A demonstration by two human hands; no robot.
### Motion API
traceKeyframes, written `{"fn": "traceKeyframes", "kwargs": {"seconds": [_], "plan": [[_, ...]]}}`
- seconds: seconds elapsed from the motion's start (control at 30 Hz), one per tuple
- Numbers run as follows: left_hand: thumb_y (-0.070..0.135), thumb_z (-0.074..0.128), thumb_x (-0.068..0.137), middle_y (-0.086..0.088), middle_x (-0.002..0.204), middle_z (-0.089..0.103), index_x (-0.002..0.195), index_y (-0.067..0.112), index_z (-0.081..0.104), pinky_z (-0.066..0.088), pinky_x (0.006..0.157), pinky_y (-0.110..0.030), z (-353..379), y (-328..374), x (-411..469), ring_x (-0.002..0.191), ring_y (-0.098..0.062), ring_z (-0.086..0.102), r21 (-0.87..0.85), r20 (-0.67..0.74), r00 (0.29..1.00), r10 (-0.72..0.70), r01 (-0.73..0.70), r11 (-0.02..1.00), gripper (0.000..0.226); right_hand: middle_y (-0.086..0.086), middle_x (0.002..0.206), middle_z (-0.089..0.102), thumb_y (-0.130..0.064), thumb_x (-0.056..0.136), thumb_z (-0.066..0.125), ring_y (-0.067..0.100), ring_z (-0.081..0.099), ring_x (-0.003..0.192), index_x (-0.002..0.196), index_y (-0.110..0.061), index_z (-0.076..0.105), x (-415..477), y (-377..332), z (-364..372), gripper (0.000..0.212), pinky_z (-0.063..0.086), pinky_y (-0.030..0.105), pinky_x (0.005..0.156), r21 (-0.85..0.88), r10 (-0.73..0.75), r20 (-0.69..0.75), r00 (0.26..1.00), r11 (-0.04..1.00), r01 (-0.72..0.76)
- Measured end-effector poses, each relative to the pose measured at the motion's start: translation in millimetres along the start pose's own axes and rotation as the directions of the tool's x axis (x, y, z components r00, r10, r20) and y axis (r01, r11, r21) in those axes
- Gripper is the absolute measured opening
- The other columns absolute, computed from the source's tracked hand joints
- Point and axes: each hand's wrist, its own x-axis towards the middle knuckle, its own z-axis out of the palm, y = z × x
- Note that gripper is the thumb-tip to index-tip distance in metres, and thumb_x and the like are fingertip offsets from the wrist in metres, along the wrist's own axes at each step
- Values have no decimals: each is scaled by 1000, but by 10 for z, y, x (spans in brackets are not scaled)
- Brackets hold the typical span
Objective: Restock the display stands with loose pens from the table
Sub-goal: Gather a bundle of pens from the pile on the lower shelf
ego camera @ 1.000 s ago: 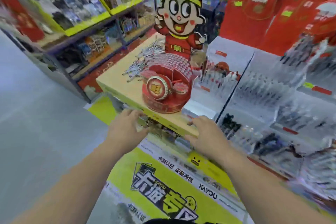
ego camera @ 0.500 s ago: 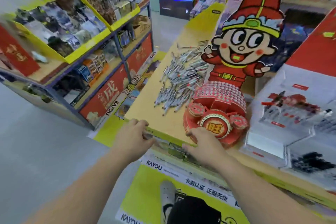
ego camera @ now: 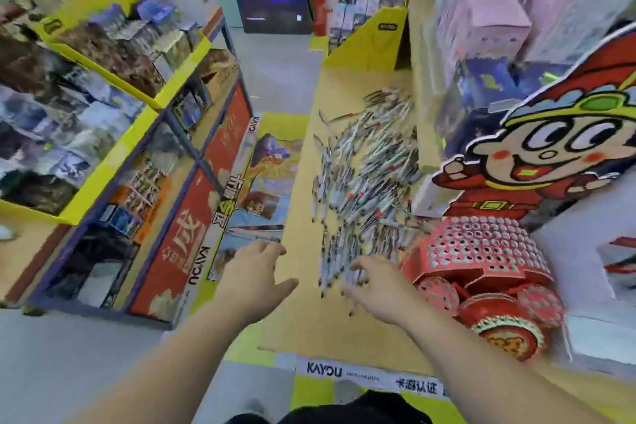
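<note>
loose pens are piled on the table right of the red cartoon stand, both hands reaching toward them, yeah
No: the head view shows the loose pens piled on the table left of the red cartoon stand. The left hand and right hand do reach toward them.

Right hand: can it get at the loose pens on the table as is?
Probably yes. The right hand hovers over the near end of the pens, nothing between them; the red display stand sits to its right, off the path. Blur hides any grip.
</note>
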Motion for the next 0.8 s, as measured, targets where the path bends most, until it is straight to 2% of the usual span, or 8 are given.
{"fn": "traceKeyframes", "kwargs": {"seconds": [0.13, 0.27, 0.37, 0.4, 0.5, 0.6, 0.8], "plan": [[62, 62, 90, 3, 145, 48, 146, 28, 44, 42, 106, -36, -128, -313, 801, 133, -20, 44, -1, 47, 989, 137, -137, 991, 67, -6, 145, 47, -49, 97, 63, 15, 57, 116, 137, -29, 55, 438, -110, 111, 46, 45, 28, 93, 89, 140, -106, 985, 987, -131], [62, 62, 91, 2, 142, 48, 145, 29, 45, 43, 106, -37, -330, -683, 1651, 130, -22, 46, 8, 126, 946, 300, -303, 953, 66, -9, 137, 53, -56, 93, 64, 14, 57, 115, 134, -31, 57, 924, -402, 252, 49, 50, 33, 97, 232, 334, -197, 922, 929, -288], [62, 59, 93, -1, 140, 48, 145, 28, 44, 43, 106, -39, -590, -986, 2133, 128, -24, 46, 19, 212, 890, 403, -416, 909, 64, -8, 132, 54, -53, 95, 63, 15, 59, 108, 136, -30, 55, 1197, -841, 332, 48, 49, 31, 90, 351, 477, -209, 854, 851, -390], [62, 59, 93, -1, 139, 48, 145, 28, 43, 42, 106, -38, -694, -1075, 2258, 127, -24, 47, 23, 235, 872, 430, -447, 894, 64, -9, 133, 52, -52, 95, 63, 16, 59, 110, 138, -29, 54, 1266, -1007, 354, 49, 48, 31, 90, 385, 507, -205, 837, 828, -408], [61, 59, 93, -2, 140, 48, 145, 27, 43, 44, 104, -38, -974, -1193, 2551, 122, -23, 52, 15, 284, 816, 503, -528, 849, 64, -4, 143, 48, -50, 94, 67, 19, 51, 129, 134, -29, 55, 1413, -1357, 403, 47, 46, 40, 104, 453, 553, -207, 807, 785, -422], [58, 61, 94, -2, 145, 45, 145, 28, 43, 46, 102, -39, -1188, -1169, 2883, 118, -22, 57, -3, 316, 771, 553, -582, 813, 63, -1, 151, 40, -52, 94, 67, 21, 47, 135, 128, -33, 55, 1575, -1539, 407, 40, 45, 42, 107, 515, 620, -196, 760, 725, -458], [60, 57, 95, -2, 146, 43, 147, 29, 39, 43, 106, -41, -1293, -895, 3341, 128, -26, 48, 88, 411, 653, 636, -723, 685, 63, -7, 148, 44, -60, 94, 62, 14, 55, 109, 131, -36, 54, 1785, -1521, 520, 46, 50, 37, 98, 608, 708, -207, 675, 634, -478]]}}
